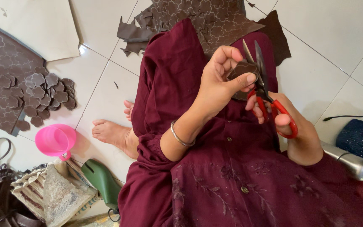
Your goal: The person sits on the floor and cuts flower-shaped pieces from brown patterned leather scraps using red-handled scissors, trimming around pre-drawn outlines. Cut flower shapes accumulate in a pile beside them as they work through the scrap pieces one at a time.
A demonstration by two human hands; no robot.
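My left hand (pixel 219 84) pinches a small brown flower-shaped leather piece (pixel 241 69) between thumb and fingers, held above my lap. My right hand (pixel 288 130) grips red-handled scissors (pixel 269 98), with fingers through the loops. The dark blades (pixel 257 63) point upward and are slightly apart around the edge of the piece. A large brown sheet embossed with flower shapes (pixel 206 21) lies over my knees on the maroon dress.
A pile of cut brown flower pieces (pixel 43 94) sits on patterned leather at left. Nearby are a pink cup (pixel 55 141), a green object (pixel 101 180), a woven bag (pixel 51 193), a metal flask (pixel 351 162) and leather scraps (pixel 133 38) on white tiles.
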